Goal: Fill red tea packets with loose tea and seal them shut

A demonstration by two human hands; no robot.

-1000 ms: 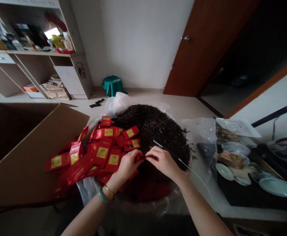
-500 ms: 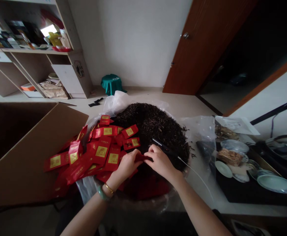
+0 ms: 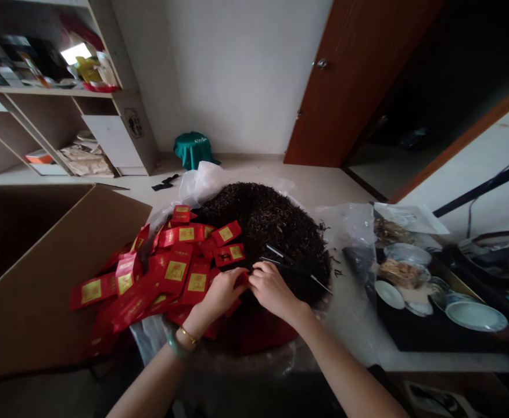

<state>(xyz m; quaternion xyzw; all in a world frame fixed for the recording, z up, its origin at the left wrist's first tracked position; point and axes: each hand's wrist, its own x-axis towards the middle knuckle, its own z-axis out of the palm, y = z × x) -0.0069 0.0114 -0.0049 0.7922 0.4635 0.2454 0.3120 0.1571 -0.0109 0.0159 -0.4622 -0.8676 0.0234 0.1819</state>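
Both hands meet over the near part of a heap of dark dried tea leaves (image 3: 276, 215). My left hand (image 3: 223, 290) is closed on a small red packet (image 3: 242, 279), mostly hidden by the fingers. My right hand (image 3: 269, 284) pinches the same packet from the other side, its fingertips close to the left ones. Left of the hands lies a pile of red packets with yellow labels (image 3: 176, 270). Just beyond the right hand, a dark device with a thin white cable (image 3: 280, 255) rests on the leaves.
A large open cardboard box (image 3: 63, 278) stands at the left. Clear plastic sheeting (image 3: 350, 226) surrounds the heap. At the right, a black tray (image 3: 407, 339) carries dishes and a bowl (image 3: 476, 315). A green-covered stool (image 3: 194, 150) stands by the wall, left of a brown door (image 3: 350, 75).
The two hands have drawn closer together around the red packet, the right one shifting slightly left. The whole view has shifted a little to the right.
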